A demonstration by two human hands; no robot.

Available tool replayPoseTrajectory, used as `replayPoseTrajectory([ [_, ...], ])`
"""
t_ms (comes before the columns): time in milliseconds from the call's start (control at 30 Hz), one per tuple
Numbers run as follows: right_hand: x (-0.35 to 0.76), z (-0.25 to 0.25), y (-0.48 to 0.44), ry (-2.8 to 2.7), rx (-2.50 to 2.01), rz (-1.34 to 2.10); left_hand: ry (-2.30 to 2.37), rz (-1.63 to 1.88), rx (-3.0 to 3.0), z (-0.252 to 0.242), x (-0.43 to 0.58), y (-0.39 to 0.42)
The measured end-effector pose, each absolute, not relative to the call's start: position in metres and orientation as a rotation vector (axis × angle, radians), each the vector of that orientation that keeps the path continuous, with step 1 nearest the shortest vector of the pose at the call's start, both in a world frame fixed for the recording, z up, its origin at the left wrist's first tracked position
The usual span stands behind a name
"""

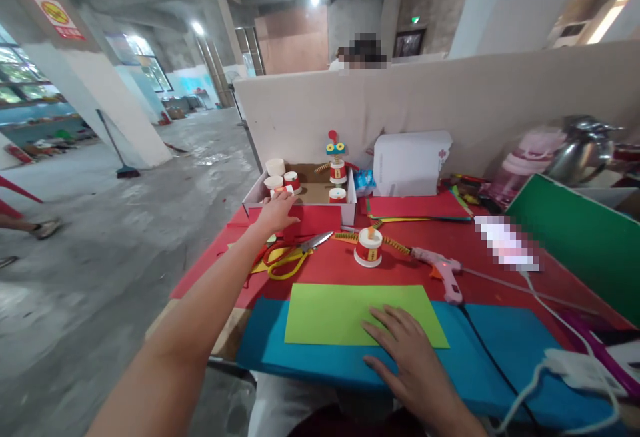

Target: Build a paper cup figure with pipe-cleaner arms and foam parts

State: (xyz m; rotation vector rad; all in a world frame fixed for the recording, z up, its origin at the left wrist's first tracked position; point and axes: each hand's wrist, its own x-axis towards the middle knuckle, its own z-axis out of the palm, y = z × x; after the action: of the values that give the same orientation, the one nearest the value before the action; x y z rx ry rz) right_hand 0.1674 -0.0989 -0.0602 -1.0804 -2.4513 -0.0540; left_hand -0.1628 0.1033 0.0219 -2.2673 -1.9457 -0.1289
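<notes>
My left hand [276, 215] reaches forward to the front wall of a white cardboard box [320, 213], its thumb apart from the fingers. Just past its fingertips is a red and white piece [281, 191] beside several paper cups [292, 182]; whether they touch is unclear. My right hand [400, 343] lies with spread fingers on a light green paper sheet [325, 313], which rests on blue paper [265, 337]. Beyond the sheet stands an upside-down red and white cup [369, 250] with springy folded-paper strips [395, 244] at its sides.
Yellow-handled scissors [293, 260] lie left of the cup. A pink glue gun [443, 270] with a cord is on the right, near a phone [506, 242]. A cup figure [338, 169] stands in the box. A green board [580, 243] and pink bottle [525, 160] are farther right.
</notes>
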Motion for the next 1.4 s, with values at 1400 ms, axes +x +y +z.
replayPoseTrajectory([
  [1400,0.166,-0.06,-0.1,-2.427,-1.107,-0.01,-1.81,-0.111,-2.196,0.019,-0.148,0.081],
])
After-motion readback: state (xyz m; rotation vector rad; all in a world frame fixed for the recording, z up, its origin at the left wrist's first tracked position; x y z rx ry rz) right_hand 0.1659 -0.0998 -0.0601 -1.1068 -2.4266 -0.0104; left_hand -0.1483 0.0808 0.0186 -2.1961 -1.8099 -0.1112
